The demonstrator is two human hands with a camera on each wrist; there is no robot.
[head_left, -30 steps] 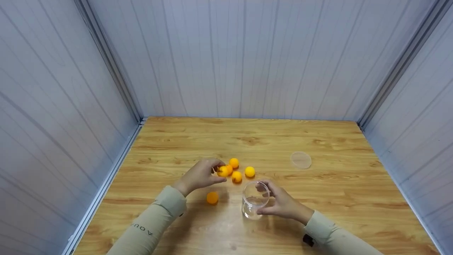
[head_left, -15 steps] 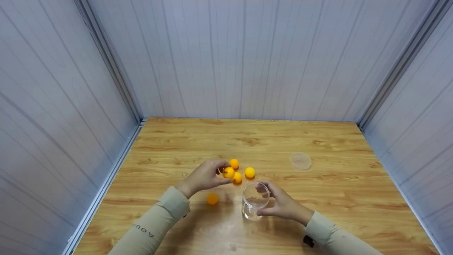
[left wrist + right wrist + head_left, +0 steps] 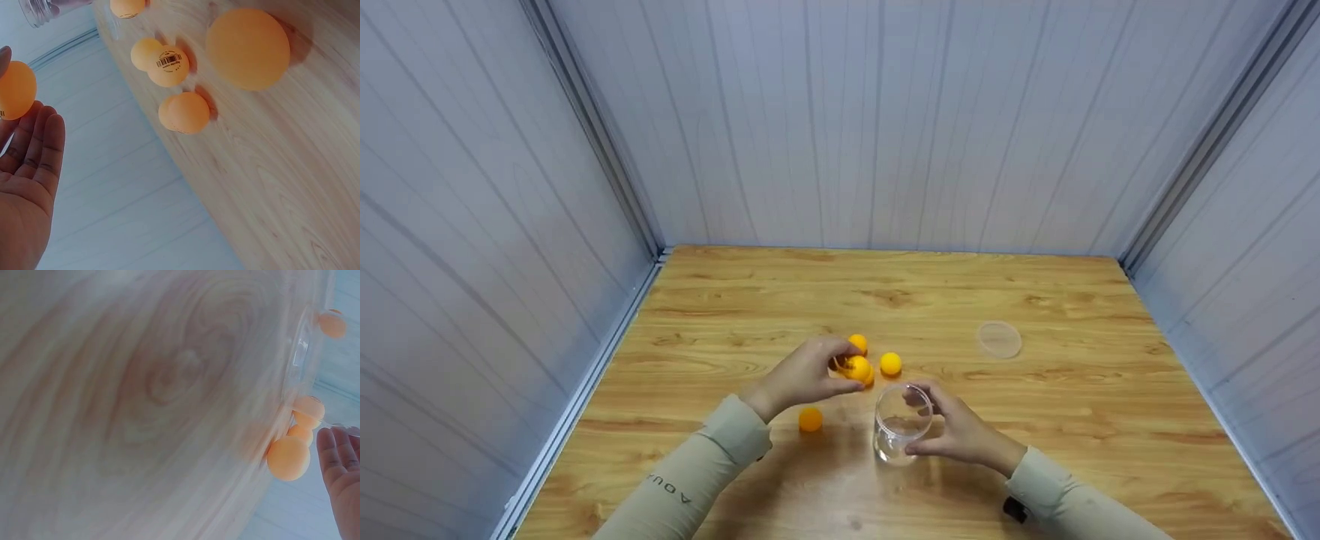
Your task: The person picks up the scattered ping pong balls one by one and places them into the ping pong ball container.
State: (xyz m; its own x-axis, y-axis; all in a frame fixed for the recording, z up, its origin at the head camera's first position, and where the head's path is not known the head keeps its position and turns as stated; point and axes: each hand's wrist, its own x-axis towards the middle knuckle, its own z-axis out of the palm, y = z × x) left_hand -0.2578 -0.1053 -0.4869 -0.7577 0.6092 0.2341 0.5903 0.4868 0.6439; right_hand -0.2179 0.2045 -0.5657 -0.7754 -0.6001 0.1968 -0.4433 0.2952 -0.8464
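My left hand (image 3: 834, 367) pinches an orange ball (image 3: 857, 367) between thumb and fingers, just left of and beyond a clear jar's mouth. The left wrist view shows that ball (image 3: 16, 90) at my fingertips (image 3: 42, 140), above the wooden table (image 3: 292, 169). My right hand (image 3: 952, 431) grips the upright, empty clear jar (image 3: 901, 424) from its right side. Several loose orange balls lie on the table: one far (image 3: 857, 342), one to the right (image 3: 890, 364), one near my left wrist (image 3: 810, 419). Another is partly hidden behind the held ball.
A clear round lid (image 3: 999, 339) lies flat on the table (image 3: 1035, 420) at the right. Grey panel walls (image 3: 472, 225) close in the left, back and right sides. Through the jar's wall (image 3: 298, 354), the right wrist view shows blurred balls (image 3: 288, 458).
My left hand has lifted one ball from the cluster and carried it rightward toward the jar. The right hand and the jar have stayed in place.
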